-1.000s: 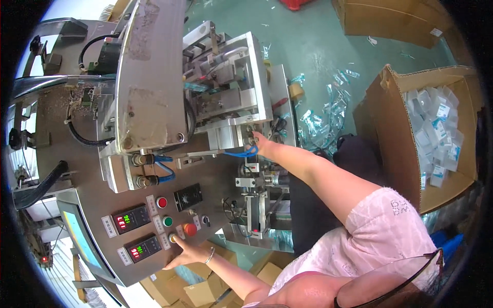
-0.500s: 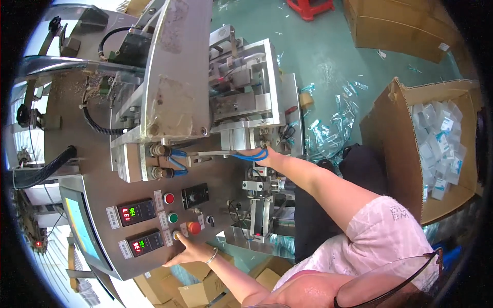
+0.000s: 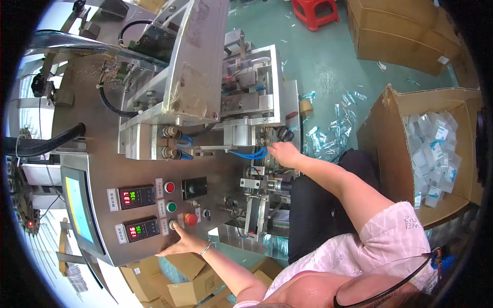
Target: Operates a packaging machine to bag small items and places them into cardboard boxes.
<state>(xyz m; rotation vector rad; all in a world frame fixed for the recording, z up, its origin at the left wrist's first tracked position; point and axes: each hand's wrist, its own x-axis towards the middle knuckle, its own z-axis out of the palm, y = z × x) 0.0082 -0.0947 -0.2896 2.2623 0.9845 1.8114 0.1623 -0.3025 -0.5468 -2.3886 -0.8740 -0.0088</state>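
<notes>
A red plastic stool stands on the green floor at the top. Right of it sits a large brown cardboard box with a small white label on its side. Below that, an open carton holds a heap of clear plastic packs, some bearing blue-and-white labels. Shiny bluish scraps litter the floor left of the carton, near a tan roll. More open cardboard boxes stand along the lower edge.
</notes>
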